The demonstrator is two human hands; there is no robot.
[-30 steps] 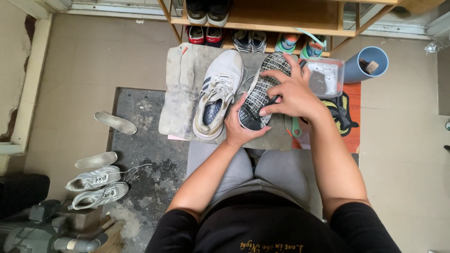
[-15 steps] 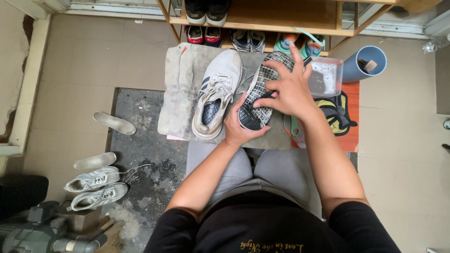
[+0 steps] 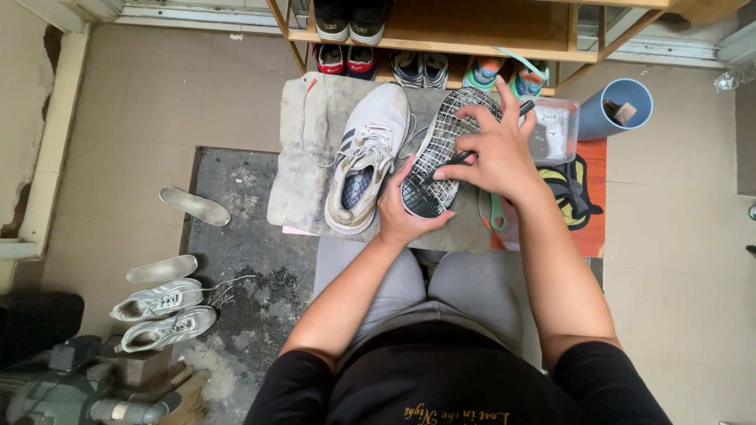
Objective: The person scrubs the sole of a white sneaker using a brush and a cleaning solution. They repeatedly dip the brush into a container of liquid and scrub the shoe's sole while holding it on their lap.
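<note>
An upturned sneaker [image 3: 441, 153], its black-and-white sole facing up, is gripped at the heel end by the left hand [image 3: 405, 216]. A thin dark tool [image 3: 492, 138] is pinched in the right hand [image 3: 492, 153] and pressed against the sole. The sneaker is held over a dirty grey towel [image 3: 303, 169], just beside a white sneaker [image 3: 366, 157] lying upright. Behind, pairs of shoes are kept on a wooden rack [image 3: 472, 31].

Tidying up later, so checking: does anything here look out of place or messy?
Two loose insoles lie apart on the floor, away from the grey pair of sneakers. The grey mat looks stained and gritty. The left hand holds a sneaker sole-up.
</note>
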